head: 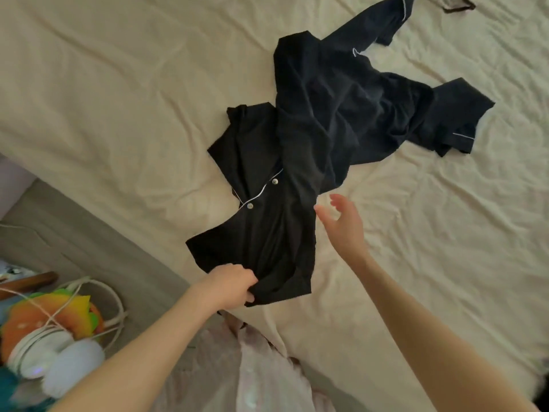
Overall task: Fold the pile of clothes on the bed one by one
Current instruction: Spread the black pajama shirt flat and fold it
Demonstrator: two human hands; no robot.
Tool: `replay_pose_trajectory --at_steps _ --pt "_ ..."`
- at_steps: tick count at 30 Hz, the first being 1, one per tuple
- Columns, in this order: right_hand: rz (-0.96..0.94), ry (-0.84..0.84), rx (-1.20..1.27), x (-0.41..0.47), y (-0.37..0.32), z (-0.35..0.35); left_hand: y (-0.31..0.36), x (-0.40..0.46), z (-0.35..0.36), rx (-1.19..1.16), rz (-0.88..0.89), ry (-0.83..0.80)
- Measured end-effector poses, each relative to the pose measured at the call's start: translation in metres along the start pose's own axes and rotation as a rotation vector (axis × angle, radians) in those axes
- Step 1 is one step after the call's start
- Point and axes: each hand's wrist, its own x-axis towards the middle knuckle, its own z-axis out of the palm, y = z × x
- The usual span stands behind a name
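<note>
The left hand point(233, 285) has its grip closed on the near hem of the black pajama shirt point(267, 233), fingers curled into the cloth and bunching it at the bed's edge. The right hand point(341, 224) holds nothing; its grip is wide, fingers spread and slightly bent, hovering just beside the shirt's right edge without clearly touching it.

Around the hands, the cream bed sheet point(118, 99) lies wrinkled under everything. A second dark garment point(341, 102) with thin white piping lies farther out, draped over the far part of the shirt, its legs or sleeves sprawling toward the upper right. At the top right edge a small dark-trimmed piece of cloth point(457, 4) barely shows. Left of the bed, beside the grey bed side point(89, 233), sit white headphones point(50, 361) and a bright orange and yellow toy point(53, 316) among white cables. Pale pink clothing point(261, 373) shows at the bottom between the arms.

Both forearms are bare and reach forward from below, the left angled up to the right, the right stretching up to the left, palm turned inward.

The shirt lies flat-ish between the two hands, two white buttons point(275, 181) and white piping visible on its front, its near corner in the left hand.
</note>
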Motion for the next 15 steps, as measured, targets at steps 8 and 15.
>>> replay_pose_trajectory --at_steps 8,15 --pt "0.221 -0.109 0.239 0.059 -0.029 0.026 -0.003 -0.008 -0.005 -0.292 -0.004 -0.089" --pt "0.042 -0.306 0.153 -0.029 -0.020 0.029 0.001 0.020 -0.056 -1.233 -0.173 0.492"
